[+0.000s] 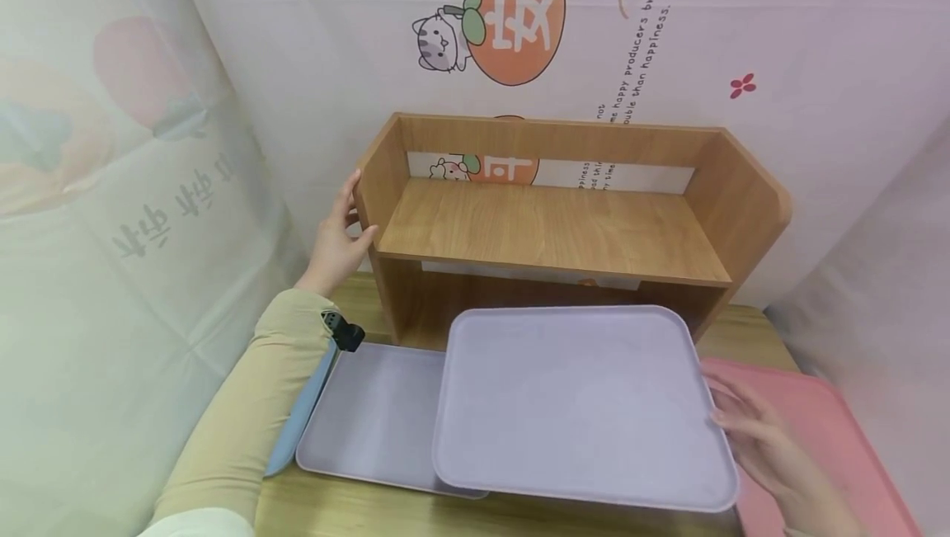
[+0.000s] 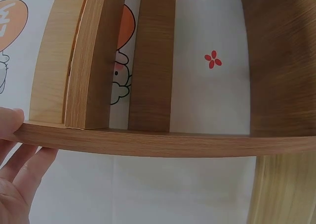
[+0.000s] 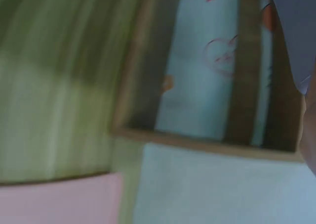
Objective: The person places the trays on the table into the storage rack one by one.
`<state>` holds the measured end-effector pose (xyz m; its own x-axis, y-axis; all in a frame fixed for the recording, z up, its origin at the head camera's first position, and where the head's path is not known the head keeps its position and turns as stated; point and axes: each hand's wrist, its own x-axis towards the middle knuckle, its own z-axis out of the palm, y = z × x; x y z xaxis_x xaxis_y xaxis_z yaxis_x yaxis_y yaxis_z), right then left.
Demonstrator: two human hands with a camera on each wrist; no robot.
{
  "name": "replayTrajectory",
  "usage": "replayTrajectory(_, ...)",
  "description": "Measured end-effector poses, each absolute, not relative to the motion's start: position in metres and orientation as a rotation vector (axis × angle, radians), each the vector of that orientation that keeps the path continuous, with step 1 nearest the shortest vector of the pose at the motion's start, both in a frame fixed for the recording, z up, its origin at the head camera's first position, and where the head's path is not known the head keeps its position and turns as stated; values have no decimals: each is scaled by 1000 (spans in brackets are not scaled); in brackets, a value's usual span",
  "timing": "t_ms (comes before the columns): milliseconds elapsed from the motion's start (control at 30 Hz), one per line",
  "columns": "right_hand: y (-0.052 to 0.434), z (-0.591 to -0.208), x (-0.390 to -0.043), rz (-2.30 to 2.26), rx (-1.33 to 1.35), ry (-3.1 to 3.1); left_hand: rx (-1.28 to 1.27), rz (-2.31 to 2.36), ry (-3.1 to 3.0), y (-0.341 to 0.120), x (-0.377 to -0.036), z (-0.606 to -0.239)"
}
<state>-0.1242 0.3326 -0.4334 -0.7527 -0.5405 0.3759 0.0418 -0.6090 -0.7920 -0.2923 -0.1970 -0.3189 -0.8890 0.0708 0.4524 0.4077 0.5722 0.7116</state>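
A two-tier wooden desk shelf [image 1: 534, 223] stands against the patterned cloth. My left hand [image 1: 341, 240] grips the front edge of its left side panel, and in the left wrist view the thumb and fingers of that hand [image 2: 19, 172] lie on opposite sides of the panel edge [image 2: 163, 143]. My right hand [image 1: 764, 438] holds a pale lilac tray [image 1: 586, 405] by its right rim, raised in front of the shelf's lower tier. Only a corner of that tray [image 3: 298, 41] shows in the right wrist view. The tray hides part of the lower tier.
A second lilac tray [image 1: 378, 413] lies on the wooden table [image 1: 334, 508], partly under the held one. Beside it at the left is a blue tray [image 1: 300, 426], partly behind my sleeve. A pink tray [image 1: 816, 430] lies at the right, with patterned cloth walls [image 1: 312, 42] around.
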Motion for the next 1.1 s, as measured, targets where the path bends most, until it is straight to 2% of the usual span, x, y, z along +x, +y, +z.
replayTrajectory(300, 298, -398, -143, -2420, -973, 1093, -373, -1209, -2447, -198, -292, -318)
replayTrajectory(467, 286, -385, -149, -2451, -938, 1087, -401, -1211, -2428, -197, -291, -319)
replayTrajectory(1100, 260, -382, -162, -2696, -634, 1185, -389, -1189, -2426, -197, -291, -319)
